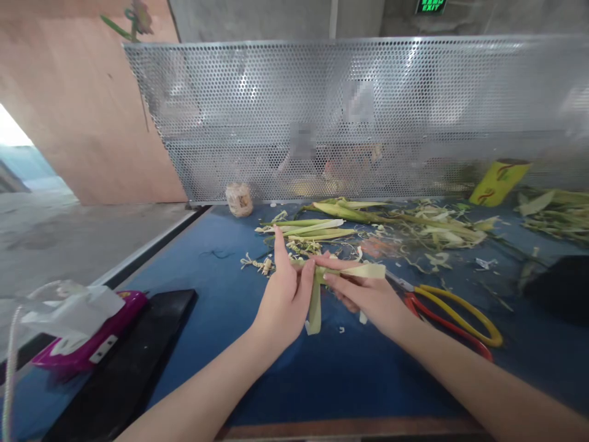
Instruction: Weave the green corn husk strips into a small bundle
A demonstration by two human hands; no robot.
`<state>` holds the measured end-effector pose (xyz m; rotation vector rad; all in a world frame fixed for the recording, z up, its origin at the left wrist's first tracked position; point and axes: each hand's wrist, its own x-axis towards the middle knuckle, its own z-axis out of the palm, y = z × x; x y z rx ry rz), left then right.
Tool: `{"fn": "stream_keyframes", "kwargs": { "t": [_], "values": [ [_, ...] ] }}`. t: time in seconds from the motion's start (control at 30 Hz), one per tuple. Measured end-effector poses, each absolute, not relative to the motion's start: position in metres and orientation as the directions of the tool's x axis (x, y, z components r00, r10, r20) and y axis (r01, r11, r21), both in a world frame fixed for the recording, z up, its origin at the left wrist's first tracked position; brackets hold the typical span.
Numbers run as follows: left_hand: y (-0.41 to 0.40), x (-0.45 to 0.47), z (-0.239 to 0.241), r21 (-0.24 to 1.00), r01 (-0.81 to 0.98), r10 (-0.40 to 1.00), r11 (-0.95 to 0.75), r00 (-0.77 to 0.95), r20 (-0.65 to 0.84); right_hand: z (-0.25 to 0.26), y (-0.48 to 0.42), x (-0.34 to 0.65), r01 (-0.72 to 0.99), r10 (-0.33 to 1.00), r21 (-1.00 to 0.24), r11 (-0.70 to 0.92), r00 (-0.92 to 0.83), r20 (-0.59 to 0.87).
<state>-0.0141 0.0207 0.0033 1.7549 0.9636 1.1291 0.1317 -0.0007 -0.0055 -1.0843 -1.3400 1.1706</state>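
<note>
From where I stand, the two hands meet over the middle of the blue surface (221, 307), with the pale green strips (314, 310) caught between them. The left hand (286, 291) pinches the strips near the tip of its thumb, its index finger pointing up and away from the work. The right hand (363, 291) grips them from the other side with thumb and fingertips, its remaining fingers curled underneath. So the strips sit right in the gap between both hands, crossing there: one end hangs down just beside the left thumb, another runs out flat above the right hand's knuckles, toward the right. How they are folded at the crossing is too small to tell. Just beyond the left hand lies a small plaited figure (264, 264), and farther back a bundle of long green leaves (317, 228) lies across the surface, apart from the fingers. Scissors (453, 307) with one yellow and one red handle rest near the right hand and forearm, their blades partly hidden. Behind the leaves, near the perforated metal screen (276, 110), stand a pale wound roll (239, 199) on the left and a tilted yellow cylinder (499, 182) on the right. A purple power strip (133, 301) lies well to the left.
</note>
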Motion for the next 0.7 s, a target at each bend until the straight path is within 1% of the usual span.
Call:
{"fn": "stream_keyframes", "kwargs": {
  "t": [0.03,0.13,0.23,0.3,0.4,0.47,0.53,0.7],
  "values": [
    [0.0208,-0.0138,0.0027,0.909,0.192,0.898,-0.371,0.324,0.298,-0.0062,-0.0004,0.1315,0.021,0.991,-0.993,0.120,-0.062,0.118],
    [0.0206,-0.0124,0.0016,0.904,0.198,0.890,-0.379,0.345,0.298,-0.0070,0.0008,0.1311,0.066,0.995,-0.993,0.100,0.008,0.100],
    [0.0199,-0.0109,0.0019,0.889,0.214,0.885,-0.405,0.335,0.323,-0.0066,0.0016,0.1310,0.076,0.989,-0.990,0.122,0.069,0.128],
    [0.0197,-0.0103,0.0028,0.876,0.199,0.874,-0.439,0.322,0.365,-0.0064,0.0017,0.1306,0.041,0.988,-0.992,0.118,0.099,0.122],
    [0.0206,-0.0106,0.0042,0.864,0.118,0.851,-0.490,0.281,0.444,-0.0061,0.0018,0.1298,-0.049,0.988,-0.996,0.075,0.140,0.067],
    [0.0217,-0.0117,0.0047,0.862,0.082,0.846,-0.500,0.259,0.466,-0.0057,0.0025,0.1295,-0.091,0.988,-0.994,0.062,0.144,0.048],
    [0.0227,-0.0129,0.0048,0.861,0.094,0.850,-0.499,0.249,0.465,-0.0051,0.0033,0.1298,-0.114,0.996,-0.993,0.039,0.088,0.029],
    [0.0215,-0.0140,0.0068,0.845,0.193,0.857,-0.498,0.259,0.446,-0.0049,0.0028,0.1296,-0.152,0.979,-0.986,-0.069,-0.201,-0.037]
  ]
}}
